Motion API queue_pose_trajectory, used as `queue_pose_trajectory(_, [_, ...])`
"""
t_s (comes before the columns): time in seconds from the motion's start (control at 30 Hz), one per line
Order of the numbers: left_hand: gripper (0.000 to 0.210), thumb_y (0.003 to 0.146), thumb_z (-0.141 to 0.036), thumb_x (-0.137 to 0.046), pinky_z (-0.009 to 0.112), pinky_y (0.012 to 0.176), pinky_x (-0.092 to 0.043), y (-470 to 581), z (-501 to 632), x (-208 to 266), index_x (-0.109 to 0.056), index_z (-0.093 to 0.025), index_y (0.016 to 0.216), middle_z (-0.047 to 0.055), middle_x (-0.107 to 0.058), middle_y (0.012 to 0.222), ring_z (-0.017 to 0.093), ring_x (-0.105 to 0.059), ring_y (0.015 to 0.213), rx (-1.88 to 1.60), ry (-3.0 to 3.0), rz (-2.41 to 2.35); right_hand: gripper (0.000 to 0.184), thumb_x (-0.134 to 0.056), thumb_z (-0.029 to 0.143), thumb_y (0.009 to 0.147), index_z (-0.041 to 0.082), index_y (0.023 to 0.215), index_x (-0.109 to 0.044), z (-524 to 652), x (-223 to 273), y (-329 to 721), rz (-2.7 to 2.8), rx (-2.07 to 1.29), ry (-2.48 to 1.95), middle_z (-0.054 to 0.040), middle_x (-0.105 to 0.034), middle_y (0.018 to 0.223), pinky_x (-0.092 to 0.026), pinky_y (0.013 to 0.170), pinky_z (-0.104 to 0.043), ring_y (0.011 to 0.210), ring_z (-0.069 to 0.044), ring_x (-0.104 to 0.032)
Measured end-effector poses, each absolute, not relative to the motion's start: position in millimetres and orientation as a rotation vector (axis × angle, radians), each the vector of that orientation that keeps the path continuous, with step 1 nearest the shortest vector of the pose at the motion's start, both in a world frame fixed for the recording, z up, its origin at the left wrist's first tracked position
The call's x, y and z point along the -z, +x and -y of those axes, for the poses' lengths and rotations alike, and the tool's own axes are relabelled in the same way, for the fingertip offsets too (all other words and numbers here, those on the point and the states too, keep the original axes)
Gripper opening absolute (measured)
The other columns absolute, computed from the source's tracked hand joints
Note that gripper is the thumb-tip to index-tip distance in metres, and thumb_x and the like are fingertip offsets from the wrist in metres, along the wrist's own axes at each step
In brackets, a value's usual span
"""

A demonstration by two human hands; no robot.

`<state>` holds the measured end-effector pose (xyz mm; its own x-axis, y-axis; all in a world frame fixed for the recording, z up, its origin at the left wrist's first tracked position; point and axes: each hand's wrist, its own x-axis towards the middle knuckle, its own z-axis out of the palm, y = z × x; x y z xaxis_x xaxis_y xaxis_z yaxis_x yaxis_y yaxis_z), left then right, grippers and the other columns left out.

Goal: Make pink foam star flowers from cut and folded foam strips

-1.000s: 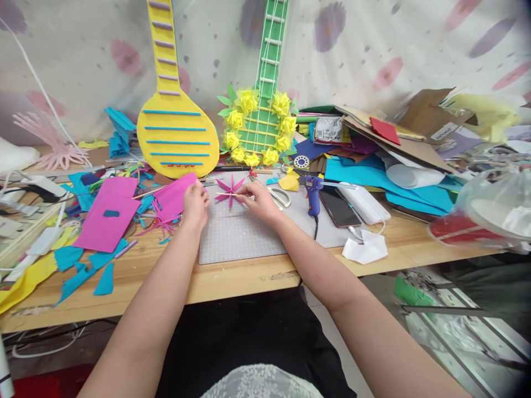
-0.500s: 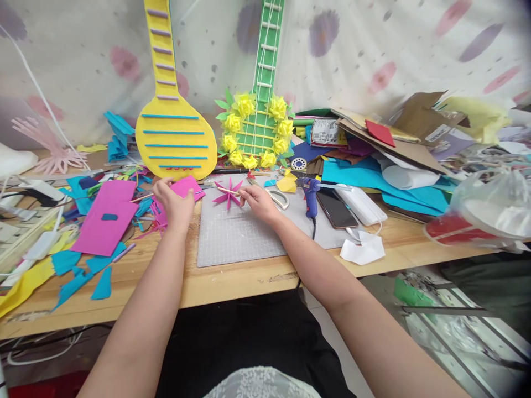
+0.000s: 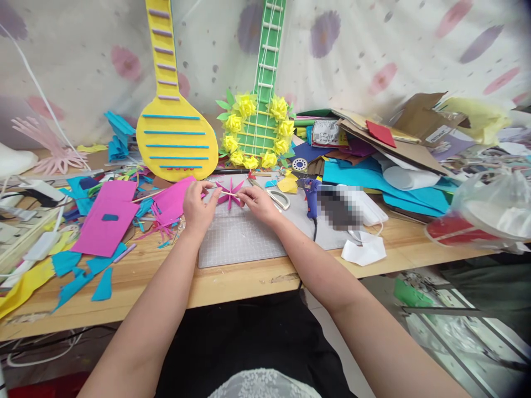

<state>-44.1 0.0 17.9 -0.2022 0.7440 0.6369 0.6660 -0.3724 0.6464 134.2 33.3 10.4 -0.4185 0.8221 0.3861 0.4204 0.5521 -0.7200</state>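
In the head view, my right hand [image 3: 258, 203] pinches one end of a thin pale stick [image 3: 228, 193] between thumb and fingers. My left hand [image 3: 199, 207] is at the stick's other end, thumb and fingertips closed on it. Directly behind the stick is a pink paper shape with narrow pointed arms [image 3: 230, 202], like a star or flower; whether it is fixed to the stick I cannot tell. Both hands are over the grey gridded cutting mat [image 3: 240, 243]. Scissors [image 3: 279, 199] lie beside my right hand.
A yellow paper guitar [image 3: 176, 135] and a green one [image 3: 267, 83] with yellow flowers stand at the back. A blue glue gun [image 3: 310, 196] is right of the hands. Pink sheets [image 3: 103, 221] and scraps cover the left; stacked card [image 3: 385, 143] and a plastic tub [image 3: 477, 221] sit right.
My left hand has moved right, away from the pink paper, to the stick's left end. My right hand stays almost in place with the stick.
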Motion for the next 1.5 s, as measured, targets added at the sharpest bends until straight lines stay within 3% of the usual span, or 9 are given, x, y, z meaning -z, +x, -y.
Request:
queue_pose_trajectory(0.13, [0.018,0.073,-0.034,-0.068,0.035,0.087,-0.042,-34,-1,-14,-0.065,-0.021,0.085,0.005,-0.061,0.09,0.02,-0.055,0.09,-1.458,2.145,-1.621,0.024,-0.047,0.027,0.091,0.019,0.076,-0.063,-31,-11,131,2.055,-0.654,-1.01,-0.0009,-0.063,0.072,-0.038,0.077,-0.026,0.078,-0.014,-0.05])
queue_pose_trajectory(0.33, [0.008,0.076,-0.025,-0.064,0.029,0.075,-0.046,-29,-1,-8,-0.068,-0.019,0.08,0.004,-0.061,0.083,0.015,-0.056,0.076,-1.429,1.982,-1.577,0.016,-0.052,0.024,0.087,0.018,0.09,-0.067,-27,-11,129,2.072,-0.699,-0.957,-0.0017,-0.067,0.077,-0.039,0.076,-0.025,0.08,-0.014,-0.052])
queue_pose_trajectory(0.63, [0.011,0.072,-0.021,-0.062,0.028,0.071,-0.046,-28,1,-11,-0.07,-0.021,0.08,0.002,-0.06,0.079,0.015,-0.056,0.074,-1.393,1.938,-1.579,0.016,-0.054,0.023,0.085,0.018,0.09,-0.069,-27,-8,128,2.067,-0.635,-1.0,-0.0022,-0.068,0.079,-0.04,0.074,-0.026,0.079,-0.014,-0.053])
queue_pose_trajectory(0.83, [0.006,0.066,-0.018,-0.066,0.035,0.08,-0.044,-24,-1,-8,-0.068,-0.021,0.071,0.004,-0.061,0.077,0.022,-0.055,0.083,-1.442,2.152,-1.797,0.015,-0.055,0.024,0.084,0.019,0.085,-0.069,-26,-8,123,2.054,-0.59,-1.025,-0.0036,-0.067,0.081,-0.042,0.075,-0.027,0.079,-0.015,-0.055])
queue_pose_trajectory(1.13, [0.012,0.075,-0.019,-0.06,0.032,0.067,-0.042,-39,-11,-2,-0.071,-0.022,0.075,0.005,-0.061,0.073,0.02,-0.056,0.074,-1.418,2.162,-1.942,0.016,-0.053,0.024,0.084,0.017,0.08,-0.067,-28,-12,129,1.977,-0.605,-1.064,-0.0028,-0.065,0.074,-0.04,0.069,-0.024,0.072,-0.013,-0.054])
queue_pose_trajectory(1.33, [0.017,0.08,-0.027,-0.059,0.033,0.08,-0.044,-45,-7,-5,-0.071,-0.022,0.09,0.006,-0.063,0.087,0.021,-0.057,0.088,-1.503,2.194,-1.839,0.019,-0.051,0.028,0.085,0.018,0.077,-0.065,-35,-14,138,1.96,-0.583,-1.108,-0.0015,-0.062,0.068,-0.039,0.067,-0.025,0.068,-0.013,-0.052])
queue_pose_trajectory(1.5, [0.016,0.08,-0.029,-0.061,0.037,0.089,-0.043,-33,-3,-7,-0.071,-0.023,0.09,0.007,-0.063,0.098,0.022,-0.055,0.098,-1.495,2.273,-1.752,0.018,-0.051,0.027,0.086,0.019,0.08,-0.066,-34,-13,137,2.0,-0.543,-1.095,-0.0023,-0.063,0.071,-0.038,0.068,-0.026,0.07,-0.014,-0.052])
